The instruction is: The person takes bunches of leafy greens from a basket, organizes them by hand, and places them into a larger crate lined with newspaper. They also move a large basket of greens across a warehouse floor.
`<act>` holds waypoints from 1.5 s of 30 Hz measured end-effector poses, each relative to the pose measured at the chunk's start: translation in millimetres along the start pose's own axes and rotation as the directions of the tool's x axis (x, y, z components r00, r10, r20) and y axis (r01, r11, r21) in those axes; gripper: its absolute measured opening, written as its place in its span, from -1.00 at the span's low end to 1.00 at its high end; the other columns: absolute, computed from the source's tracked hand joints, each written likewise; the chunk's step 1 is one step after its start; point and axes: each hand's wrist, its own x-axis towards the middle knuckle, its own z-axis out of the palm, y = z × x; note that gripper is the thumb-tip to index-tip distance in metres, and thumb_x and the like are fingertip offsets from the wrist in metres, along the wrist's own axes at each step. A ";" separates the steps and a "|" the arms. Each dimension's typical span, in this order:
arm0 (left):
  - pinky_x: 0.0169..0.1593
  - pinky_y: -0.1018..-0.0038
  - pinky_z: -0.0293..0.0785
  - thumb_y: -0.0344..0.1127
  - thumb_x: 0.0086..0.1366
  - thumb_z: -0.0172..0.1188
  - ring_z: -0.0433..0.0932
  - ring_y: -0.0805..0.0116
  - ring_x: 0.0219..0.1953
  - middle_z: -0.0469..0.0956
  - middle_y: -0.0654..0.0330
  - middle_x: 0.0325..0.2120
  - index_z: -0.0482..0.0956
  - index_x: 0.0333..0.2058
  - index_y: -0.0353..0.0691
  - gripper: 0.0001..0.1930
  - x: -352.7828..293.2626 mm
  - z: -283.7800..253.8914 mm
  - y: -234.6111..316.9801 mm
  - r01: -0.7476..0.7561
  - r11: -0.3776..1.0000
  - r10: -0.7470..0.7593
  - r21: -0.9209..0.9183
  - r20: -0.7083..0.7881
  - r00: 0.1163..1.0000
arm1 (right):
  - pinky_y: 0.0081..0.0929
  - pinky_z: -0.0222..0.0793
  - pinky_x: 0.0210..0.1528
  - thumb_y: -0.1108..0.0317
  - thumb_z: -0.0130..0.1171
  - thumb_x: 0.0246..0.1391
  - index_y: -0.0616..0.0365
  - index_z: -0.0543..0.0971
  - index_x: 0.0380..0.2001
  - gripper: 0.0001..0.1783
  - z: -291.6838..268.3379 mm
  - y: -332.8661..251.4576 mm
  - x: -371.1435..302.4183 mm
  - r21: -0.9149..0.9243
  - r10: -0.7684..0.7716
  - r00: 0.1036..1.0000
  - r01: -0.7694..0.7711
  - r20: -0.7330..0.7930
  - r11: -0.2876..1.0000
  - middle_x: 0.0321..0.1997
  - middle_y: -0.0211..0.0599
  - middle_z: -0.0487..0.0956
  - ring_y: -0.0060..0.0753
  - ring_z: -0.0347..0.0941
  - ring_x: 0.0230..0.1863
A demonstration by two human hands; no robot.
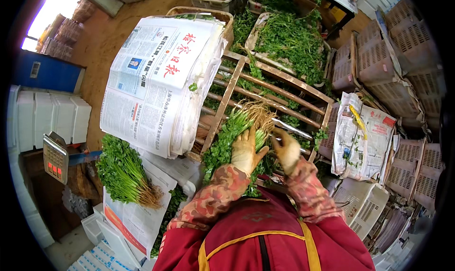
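My left hand (245,151), in a pale work glove, is closed over the stems of a bunch of leafy celery (227,137). Its pale, stringy roots (260,113) point away from me, and the leaves spread to the left of the hand. Beside the stems is my right hand (286,146), gloved too, with its fingers curled in toward the bunch; whatever they pinch is too small to make out. Under both hands runs a rusty metal rack (277,100) with bars. A second bunch of celery (125,174) lies on newspaper at the left, roots toward me.
A thick newspaper stack (147,81) stands left of the rack. Beyond it, a crate holds loose greens (289,43). A digital scale display (56,158) is at far left. Newspaper with a yellow strip (359,121) lies right, before stacked plastic crates (403,57). White foam boxes (47,117) line the left.
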 end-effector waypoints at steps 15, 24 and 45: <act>-0.02 0.17 0.40 -0.26 0.18 0.22 0.45 -0.12 -0.11 0.47 -0.20 -0.10 0.14 0.24 -0.37 -0.29 14.3 1.4 -16.3 0.045 0.982 -0.058 -0.182 -0.067 0.996 | -0.40 0.45 -0.14 0.31 0.16 0.07 0.18 0.53 -0.05 -0.64 60.5 33.6 11.6 0.466 0.218 0.920 -0.356 0.325 0.810 -0.26 -0.03 0.60 -0.12 0.56 -0.24; -0.08 0.34 0.37 -0.26 0.22 0.14 0.43 0.10 -0.07 0.41 -0.08 0.02 0.01 0.27 -0.43 -0.26 12.9 20.2 -20.7 0.084 0.992 -0.082 0.091 -0.026 0.996 | -0.27 0.43 -0.04 -0.01 0.12 0.14 0.27 0.51 -0.04 -0.46 43.1 37.5 21.9 0.359 0.216 0.961 -0.266 0.174 0.895 -0.15 0.09 0.60 0.07 0.54 -0.09; -0.13 0.22 0.46 -0.38 0.20 0.21 0.55 -0.07 -0.23 0.57 -0.13 -0.24 0.54 -0.08 -0.29 -0.70 52.5 10.6 -105.9 0.126 0.834 -0.301 -0.537 -0.252 0.920 | -0.58 0.45 -0.25 0.48 0.32 -0.03 0.27 0.53 -0.18 -0.69 71.9 46.3 36.2 0.763 0.497 0.808 -0.529 0.318 0.372 -0.30 -0.34 0.62 -0.48 0.53 -0.34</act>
